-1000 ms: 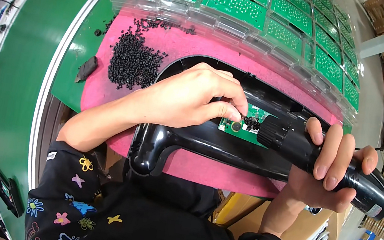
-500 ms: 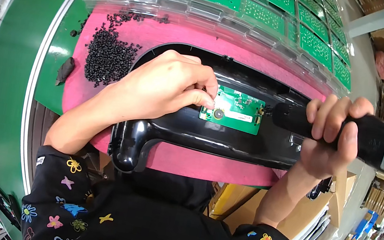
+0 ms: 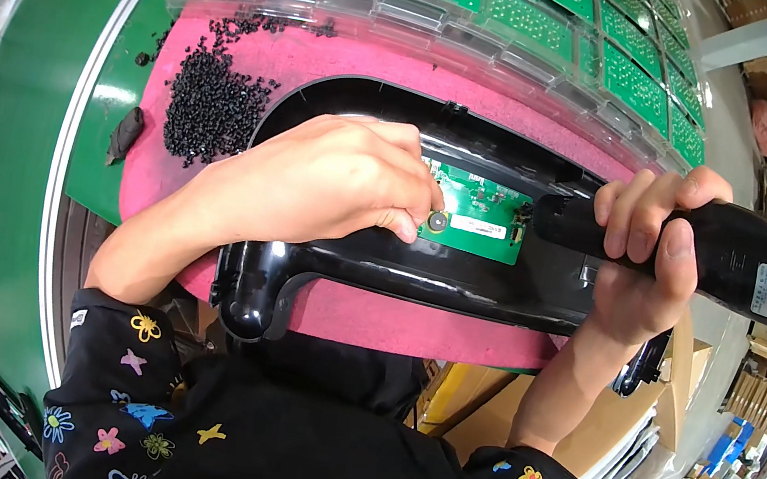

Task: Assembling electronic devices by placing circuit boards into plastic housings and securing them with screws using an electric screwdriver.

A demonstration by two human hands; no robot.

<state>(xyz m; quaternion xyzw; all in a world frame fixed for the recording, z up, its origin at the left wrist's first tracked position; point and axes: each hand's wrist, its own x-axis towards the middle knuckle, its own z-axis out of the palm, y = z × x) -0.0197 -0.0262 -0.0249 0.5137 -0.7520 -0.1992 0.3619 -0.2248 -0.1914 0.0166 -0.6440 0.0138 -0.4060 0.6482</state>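
Observation:
A glossy black plastic housing (image 3: 417, 279) lies hollow side up in front of me. Inside it sits a green circuit board (image 3: 483, 200) with a small round dark part and a white label strip. My left hand (image 3: 338, 176) reaches over the board's left end, thumb and fingers pinched together at its edge; what they hold, if anything, is hidden. In my right hand (image 3: 650, 254) is a black power screwdriver (image 3: 743, 261), gripped round its body and tilted sideways. Its narrow front end points left, close by the board's right edge.
A heap of small black screws (image 3: 212, 109) lies on the pink mat (image 3: 340, 319), left of the housing. A dark scrap (image 3: 125, 133) rests on the green table (image 3: 102, 162). Beyond, clear plastic trays (image 3: 361, 8) hold several green boards. Cardboard (image 3: 517, 414) stands below the mat at right.
My left fingertips have shifted slightly right and nearer me along the board's left end. The screwdriver has moved a little left and away from me. The housing has slid slightly left.

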